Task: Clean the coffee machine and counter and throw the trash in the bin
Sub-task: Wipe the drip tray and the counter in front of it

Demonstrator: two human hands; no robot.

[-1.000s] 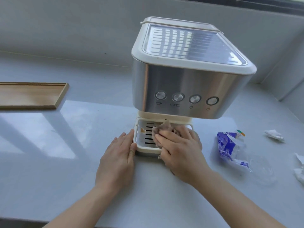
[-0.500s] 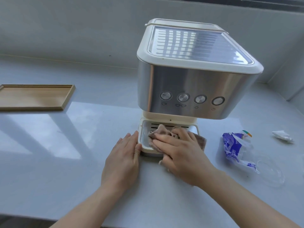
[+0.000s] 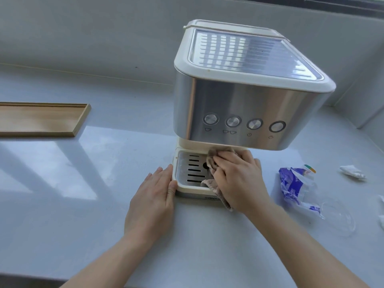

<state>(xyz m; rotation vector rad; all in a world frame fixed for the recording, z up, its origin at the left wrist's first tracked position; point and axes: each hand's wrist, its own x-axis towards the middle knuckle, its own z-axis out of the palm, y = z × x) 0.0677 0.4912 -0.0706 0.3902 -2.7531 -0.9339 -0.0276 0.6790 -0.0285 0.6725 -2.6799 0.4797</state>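
While the left hand (image 3: pixel 152 197) lies flat on the surface (image 3: pixel 83 221), grip released, fingertips (image 3: pixel 168 170) against the edge of the drip tray (image 3: pixel 191 189), the right hand (image 3: pixel 239 179) holds a brownish cloth (image 3: pixel 210 162) bunched in its grip on that tray. A blue wrapper (image 3: pixel 291 183) lies just right; the coffee machine (image 3: pixel 239 109) towers behind.

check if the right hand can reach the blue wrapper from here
Probably yes. The right hand holds a cloth on the drip tray, and the blue wrapper lies on bare counter to its right with nothing between; the cloth may hamper the grip.
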